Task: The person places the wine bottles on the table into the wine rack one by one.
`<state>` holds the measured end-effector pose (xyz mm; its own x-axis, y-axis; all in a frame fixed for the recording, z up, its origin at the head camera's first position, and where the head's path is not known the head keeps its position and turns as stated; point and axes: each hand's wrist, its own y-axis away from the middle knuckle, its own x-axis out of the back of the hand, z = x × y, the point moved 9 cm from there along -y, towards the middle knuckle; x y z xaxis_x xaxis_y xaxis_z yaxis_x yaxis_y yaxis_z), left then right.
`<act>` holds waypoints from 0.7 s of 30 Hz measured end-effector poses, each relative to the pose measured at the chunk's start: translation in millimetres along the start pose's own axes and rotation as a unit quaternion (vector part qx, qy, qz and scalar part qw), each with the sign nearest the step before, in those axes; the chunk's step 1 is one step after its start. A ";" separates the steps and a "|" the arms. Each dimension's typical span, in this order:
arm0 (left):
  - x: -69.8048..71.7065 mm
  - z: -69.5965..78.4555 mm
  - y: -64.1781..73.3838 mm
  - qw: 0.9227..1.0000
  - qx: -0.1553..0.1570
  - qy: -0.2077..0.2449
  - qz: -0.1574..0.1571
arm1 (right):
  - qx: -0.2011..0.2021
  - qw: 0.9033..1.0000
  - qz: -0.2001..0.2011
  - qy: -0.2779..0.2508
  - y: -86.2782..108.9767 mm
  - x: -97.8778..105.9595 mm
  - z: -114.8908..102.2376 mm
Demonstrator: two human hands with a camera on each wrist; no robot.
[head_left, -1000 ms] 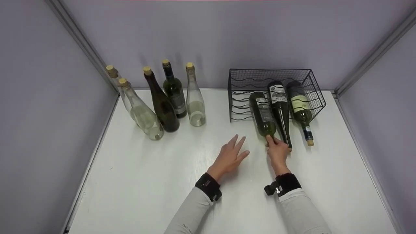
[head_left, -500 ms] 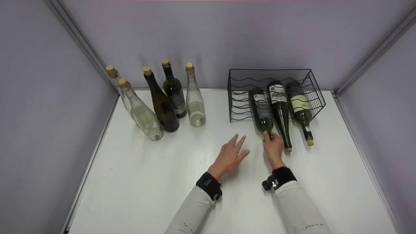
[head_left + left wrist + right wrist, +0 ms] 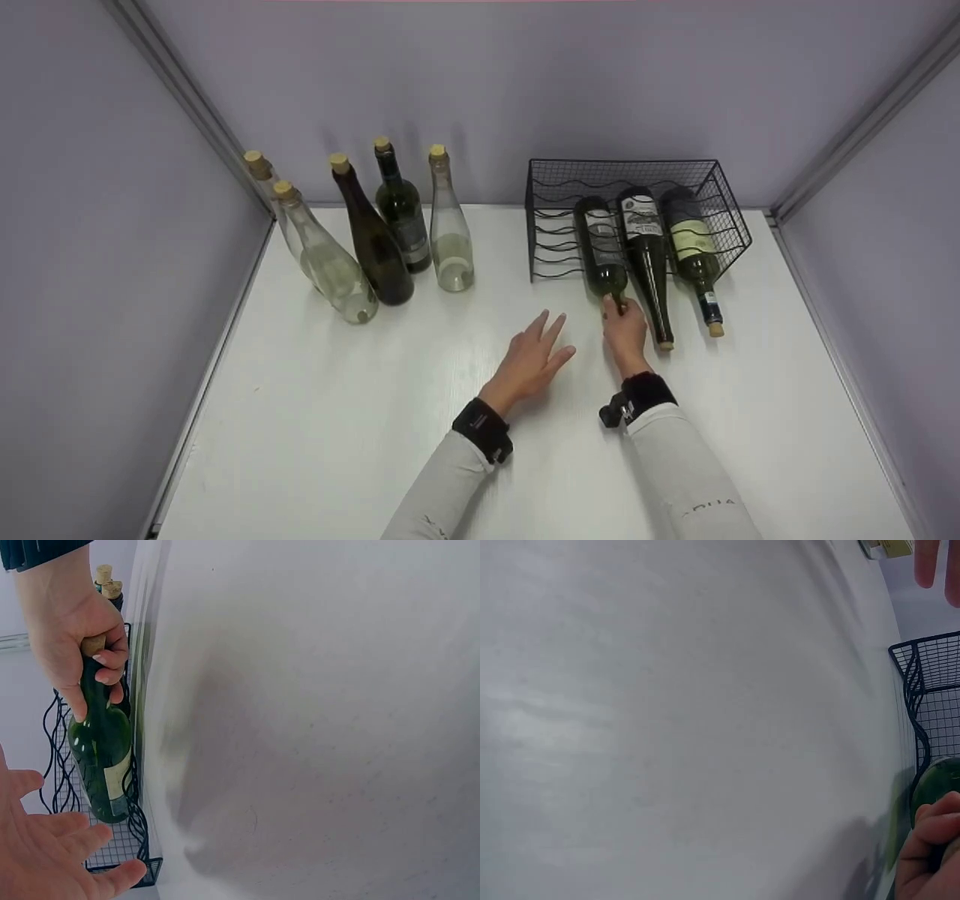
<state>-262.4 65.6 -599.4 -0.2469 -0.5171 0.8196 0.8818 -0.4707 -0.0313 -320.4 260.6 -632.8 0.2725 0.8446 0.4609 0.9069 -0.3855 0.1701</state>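
My right hand point(image 3: 625, 330) grips the corked neck of a green wine bottle point(image 3: 604, 251). The bottle lies in the black wire rack point(image 3: 555, 276), base toward the back wall and neck toward me. In the left wrist view the fingers curl round this wine bottle point(image 3: 101, 742) just below its cork point(image 3: 93, 645). Right beside it in the rack lie a dark bottle with a white label point(image 3: 645, 240) and one with a yellow-green label point(image 3: 691, 240). My left hand point(image 3: 527, 364) is held over the table with its fingers spread, holding nothing.
Several corked bottles stand upright at the back left: clear bottles point(image 3: 454, 247) point(image 3: 334, 266), a brown one point(image 3: 375, 247) and a dark green one point(image 3: 405, 214). Walls point(image 3: 480, 90) close off the white table point(image 3: 360, 420) at the back and both sides.
My right hand has pushed the green wine bottle deeper into the rack, toward the back and slightly left. The left hand has stayed in place.
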 end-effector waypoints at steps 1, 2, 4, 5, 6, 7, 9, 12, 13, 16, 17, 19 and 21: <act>0.3 0.2 0.2 1.000 0.000 0.002 0.001 | 0.001 1.000 0.000 -0.001 -0.9 -0.3 -1.2; 0.4 0.1 0.4 1.000 0.000 0.003 0.003 | 0.003 1.000 -0.001 -0.003 -1.8 -0.8 -2.5; 0.0 0.2 0.6 1.000 -0.001 0.005 0.004 | 0.006 1.000 -0.001 -0.002 -3.4 -1.4 -4.3; -0.2 0.1 0.8 1.000 0.000 0.008 0.004 | 0.007 1.000 0.001 -0.001 -4.3 -1.5 -5.1; -0.3 -0.1 0.9 1.000 0.000 0.009 0.005 | 0.007 1.000 0.001 -0.002 -5.1 -1.9 -5.7; -0.4 -0.4 0.9 1.000 0.000 0.011 0.006 | 0.007 1.000 0.002 -0.001 -6.1 -2.3 -6.2; -0.7 -1.0 1.0 1.000 0.002 0.011 0.006 | 0.005 1.000 0.004 -0.001 -8.1 -3.2 -6.6; -0.9 -2.3 1.2 1.000 0.005 0.010 0.005 | 0.000 1.000 0.004 -0.001 -10.5 -4.1 -7.3; -1.0 -2.7 1.4 1.000 0.006 0.010 0.005 | 0.001 1.000 0.003 -0.001 -11.0 -4.3 -7.7; -1.2 -3.4 1.9 1.000 0.007 0.010 0.004 | 0.010 1.000 -0.001 -0.002 -11.2 -4.6 -11.1; -1.2 -3.5 2.2 1.000 0.007 0.010 0.003 | 0.013 1.000 -0.003 -0.004 -11.0 -4.7 -12.3; -1.5 -3.9 2.6 1.000 0.007 0.007 0.002 | 0.018 1.000 -0.007 -0.007 -10.0 -5.4 -14.5; -1.6 -4.2 3.1 1.000 0.007 0.004 0.001 | 0.020 1.000 -0.008 -0.005 -9.0 -6.0 -15.8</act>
<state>-260.9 61.9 -603.2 -0.2479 -0.5238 0.8149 0.8877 -0.4598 -0.0255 -335.2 253.1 -623.3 0.2620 0.8542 0.4492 0.9230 -0.3577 0.1420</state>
